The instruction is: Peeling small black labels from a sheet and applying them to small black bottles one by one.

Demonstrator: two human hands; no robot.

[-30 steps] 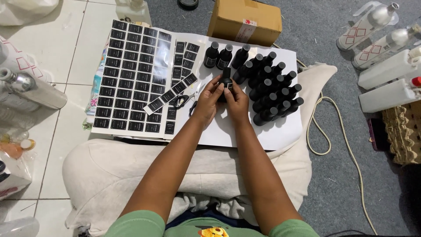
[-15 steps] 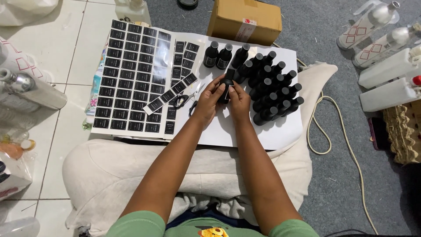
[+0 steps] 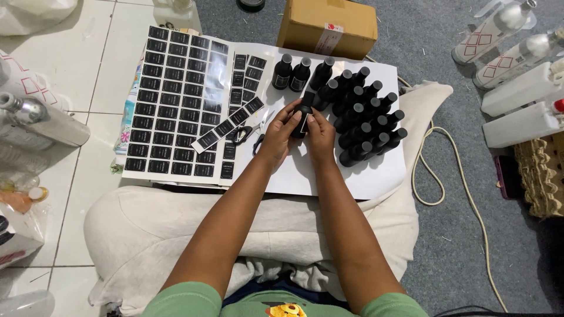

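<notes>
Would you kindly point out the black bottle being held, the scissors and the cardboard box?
black bottle [image 3: 303, 116], head view, on its body between both hands.
scissors [image 3: 242, 134], head view, on the black handles.
cardboard box [image 3: 329, 24], head view, on its top face.

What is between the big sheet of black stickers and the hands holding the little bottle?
In the head view, scissors and a cut strip of black stickers lie there.

black bottles [image 3: 364, 117], black label sheet [image 3: 176, 100], white board [image 3: 376, 176], brown box [image 3: 327, 26]
</notes>
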